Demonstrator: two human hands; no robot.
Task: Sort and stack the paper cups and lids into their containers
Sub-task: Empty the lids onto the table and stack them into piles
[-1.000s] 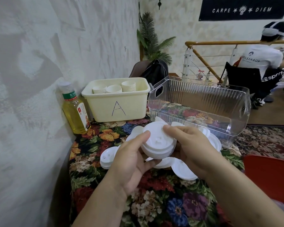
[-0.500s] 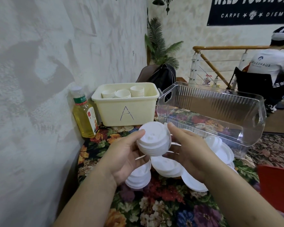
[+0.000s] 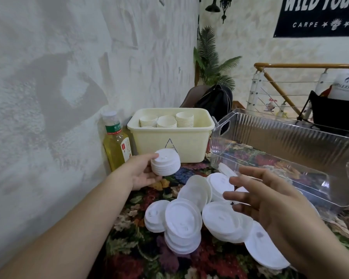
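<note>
Left hand: your left hand (image 3: 143,174) is closed around a stack of white lids (image 3: 165,162), thumb on top and fingers underneath. You hold it in the air in front of the cream bin, clear of the tablecloth.

Right hand: your right hand (image 3: 270,196) is open with the fingers spread and holds nothing. It hovers above the loose lids, close to the near wall of the clear bin.

Loose lids: a heap of white lids (image 3: 206,212) lies on the floral tablecloth (image 3: 133,246) between your two hands. Some are nested in short stacks, others overlap singly, and one lies flat toward the table's right edge, partly under your right wrist.

Cream bin: the cream bin (image 3: 189,141) marked "A" sits at the far edge of the table, near the wall. Three stacks of paper cups (image 3: 166,120) stand upright inside it, side by side.

Clear bin: the ribbed clear bin (image 3: 290,150) sits just to the right of the cream bin, running toward the table's right edge. You cannot tell for sure whether the white shape near its left end is inside it or seen through its wall.

Bottle: a bottle of yellow drink (image 3: 117,141) stands upright at the far left corner, against the wall and just beside the cream bin.
</note>
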